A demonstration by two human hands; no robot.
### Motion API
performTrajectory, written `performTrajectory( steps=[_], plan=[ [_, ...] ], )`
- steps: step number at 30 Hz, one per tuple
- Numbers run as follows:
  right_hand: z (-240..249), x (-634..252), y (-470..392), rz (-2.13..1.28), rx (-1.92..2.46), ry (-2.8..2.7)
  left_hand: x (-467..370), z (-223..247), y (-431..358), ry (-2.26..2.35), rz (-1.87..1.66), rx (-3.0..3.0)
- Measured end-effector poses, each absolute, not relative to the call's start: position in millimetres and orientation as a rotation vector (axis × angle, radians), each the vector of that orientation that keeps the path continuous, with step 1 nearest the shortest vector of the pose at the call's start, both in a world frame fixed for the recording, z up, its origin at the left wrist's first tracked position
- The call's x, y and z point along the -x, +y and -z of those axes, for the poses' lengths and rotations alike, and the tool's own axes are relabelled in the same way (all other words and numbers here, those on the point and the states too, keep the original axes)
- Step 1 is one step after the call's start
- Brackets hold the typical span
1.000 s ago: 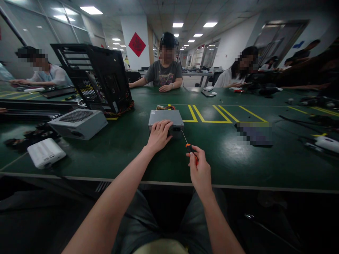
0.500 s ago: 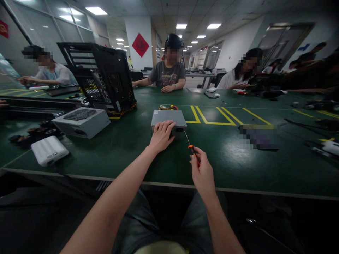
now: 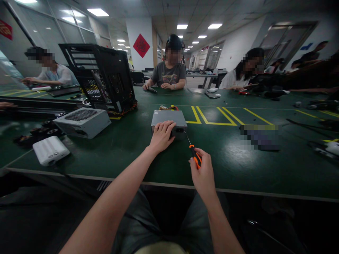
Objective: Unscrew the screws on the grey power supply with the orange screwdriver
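Note:
A grey metal computer power supply [image 3: 169, 115] lies on the green table in front of me, its coloured cables [image 3: 169, 108] bunched behind it. My left hand [image 3: 162, 135] holds it at the front edge, with the fingers over the top and the thumb down at the front face. In my right hand [image 3: 202, 167] is a screwdriver [image 3: 194, 152] with an orange and black handle, pinched between thumb and fingers. Its thin shaft slants up to the lower right of the front face, beside the power socket [image 3: 179, 130]. Whether the tip sits in a screw is too small to tell.
To the left stand a second power supply [image 3: 83, 121], a white power bank [image 3: 51, 150] and a tall black computer case [image 3: 106, 77]. A blurred-out flat object [image 3: 261, 137] lies at right. Across the table sits a person [image 3: 169, 72]; other people work on both sides.
My right hand's fingers have shifted on the screwdriver, and more of its orange and black handle shows. My left hand stays put. The person opposite has brought one hand inward with a dark object.

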State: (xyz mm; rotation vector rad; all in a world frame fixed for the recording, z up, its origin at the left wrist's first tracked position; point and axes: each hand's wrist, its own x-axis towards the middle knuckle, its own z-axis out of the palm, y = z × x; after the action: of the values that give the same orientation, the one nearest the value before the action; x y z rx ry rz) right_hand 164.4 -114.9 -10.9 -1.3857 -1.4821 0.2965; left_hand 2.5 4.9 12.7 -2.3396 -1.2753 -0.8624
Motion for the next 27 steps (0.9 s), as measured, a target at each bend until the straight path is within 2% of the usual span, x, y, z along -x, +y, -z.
performTrajectory(
  steps=[7, 17, 23, 27],
  plan=[
    [10, -166, -115, -0.421, 1.407, -1.427, -3, -13, 4, -1.296, 0.846, 2.345],
    [7, -163, -118, -0.101, 1.378, -1.583, -2, -14, 4, -1.278, 0.848, 2.347],
    [-14, -174, -113, 0.267, 1.448, -1.708, -2, -14, 4, -1.278, 0.852, 2.34],
    [-31, -178, -107, 0.302, 1.452, -1.746, -2, -13, 5, -1.273, 0.855, 2.336]
  ],
)
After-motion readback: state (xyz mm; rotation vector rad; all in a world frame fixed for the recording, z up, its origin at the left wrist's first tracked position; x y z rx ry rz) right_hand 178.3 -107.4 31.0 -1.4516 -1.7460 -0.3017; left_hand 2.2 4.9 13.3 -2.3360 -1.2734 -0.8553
